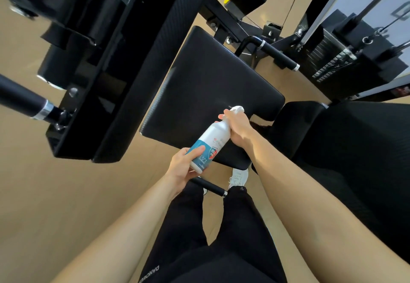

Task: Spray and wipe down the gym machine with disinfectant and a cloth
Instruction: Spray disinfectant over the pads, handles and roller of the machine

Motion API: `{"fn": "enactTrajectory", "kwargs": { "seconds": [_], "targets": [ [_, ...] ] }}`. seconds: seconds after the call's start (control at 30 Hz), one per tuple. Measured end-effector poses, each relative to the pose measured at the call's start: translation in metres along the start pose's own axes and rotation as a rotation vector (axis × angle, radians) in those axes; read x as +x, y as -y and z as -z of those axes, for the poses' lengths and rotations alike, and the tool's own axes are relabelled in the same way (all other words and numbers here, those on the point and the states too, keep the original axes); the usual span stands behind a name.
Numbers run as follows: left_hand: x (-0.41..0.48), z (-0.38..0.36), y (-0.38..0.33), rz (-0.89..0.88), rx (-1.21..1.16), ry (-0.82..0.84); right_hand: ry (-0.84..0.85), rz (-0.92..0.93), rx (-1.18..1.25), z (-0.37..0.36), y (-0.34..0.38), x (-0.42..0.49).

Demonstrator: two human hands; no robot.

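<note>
Evidently early: over the seat pad (206, 78), left hand (180, 167) gripped the spray bottle (210, 143) low, right hand (238, 127) clasped its nozzle (237, 108); wiping appeared unstarted, no cloth visible.

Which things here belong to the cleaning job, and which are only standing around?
Job: spray bottle, held by left hand at its base and right hand at its nozzle; black seat pad beneath.
Idle: weight stack; white shoe; tan floor. No cloth shows.

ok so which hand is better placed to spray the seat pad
Right, probably. The right hand is curled round the head of the spray bottle, nozzle toward the seat pad; the left hand only grips its base.
</note>
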State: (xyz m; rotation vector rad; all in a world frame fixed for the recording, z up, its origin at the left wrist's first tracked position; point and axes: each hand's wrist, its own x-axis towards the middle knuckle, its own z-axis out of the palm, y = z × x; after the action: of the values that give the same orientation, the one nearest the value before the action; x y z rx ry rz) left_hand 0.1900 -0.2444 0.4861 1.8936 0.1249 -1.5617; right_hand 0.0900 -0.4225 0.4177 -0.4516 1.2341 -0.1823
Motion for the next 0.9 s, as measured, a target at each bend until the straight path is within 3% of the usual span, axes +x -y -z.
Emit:
{"fn": "enactTrajectory", "kwargs": {
  "seconds": [0.17,0.27,0.37,0.7,0.9],
  "targets": [
    [-0.031,0.016,0.037,-0.003,0.028,-0.009,0.002,0.040,-0.365,-0.019,-0.038,-0.005],
    [-0.042,0.024,0.059,0.040,-0.064,-0.042,0.054,0.078,-0.459,-0.022,-0.062,-0.010],
    [-0.048,0.038,0.073,0.076,-0.090,-0.053,0.066,0.025,-0.399,-0.021,-0.086,-0.016],
    [-0.051,0.056,0.114,0.122,0.013,0.057,-0.196,-0.108,-0.067,-0.008,-0.146,-0.041],
    [-0.046,0.077,0.124,0.088,0.160,0.182,-0.473,-0.051,0.104,0.007,-0.187,-0.065]
  ]
}}
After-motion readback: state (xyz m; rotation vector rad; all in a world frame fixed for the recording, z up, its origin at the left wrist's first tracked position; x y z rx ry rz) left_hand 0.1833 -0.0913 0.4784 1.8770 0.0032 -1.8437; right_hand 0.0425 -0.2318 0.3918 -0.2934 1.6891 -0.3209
